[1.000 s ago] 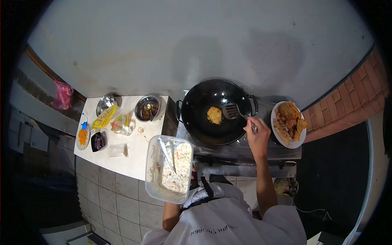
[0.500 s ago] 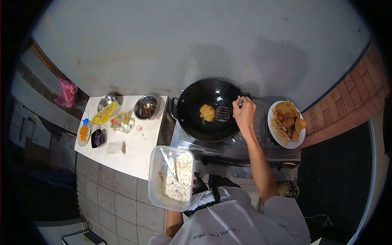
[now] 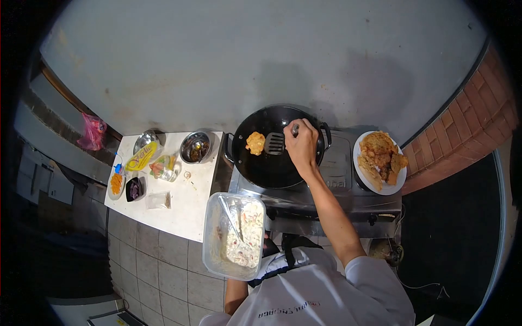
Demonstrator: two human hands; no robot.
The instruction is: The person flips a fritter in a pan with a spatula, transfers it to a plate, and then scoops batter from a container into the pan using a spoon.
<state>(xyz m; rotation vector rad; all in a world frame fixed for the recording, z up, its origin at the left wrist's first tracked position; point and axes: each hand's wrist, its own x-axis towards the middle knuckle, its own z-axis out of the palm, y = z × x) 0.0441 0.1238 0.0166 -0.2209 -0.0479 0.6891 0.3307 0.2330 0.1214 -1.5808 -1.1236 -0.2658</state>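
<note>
My right hand (image 3: 302,142) is closed around the handle of a slotted spatula (image 3: 275,143) above the black wok (image 3: 272,175). Just left of the spatula's blade, a golden fritter (image 3: 255,143) lies in the wok, close to the blade. A clear plastic container (image 3: 215,261) of pale, chunky batter (image 3: 244,233) is held up at the stove's front left, with a spoon (image 3: 230,217) leaning in it. From below, my left forearm (image 3: 235,294) reaches to this container; the container hides most of my left hand, which supports it.
A white plate (image 3: 390,190) of fried pieces stands on the stove's right side. On the white table (image 3: 190,217) at left are metal bowls (image 3: 197,146), a yellow-labelled pack (image 3: 141,156), a glass (image 3: 165,169), a dark dish (image 3: 135,188) and a plate of orange pieces (image 3: 116,186).
My right hand and the spatula have moved left across the wok. The fritter has shifted left and slightly up, and looks different on top. The container stays held in my left hand.
</note>
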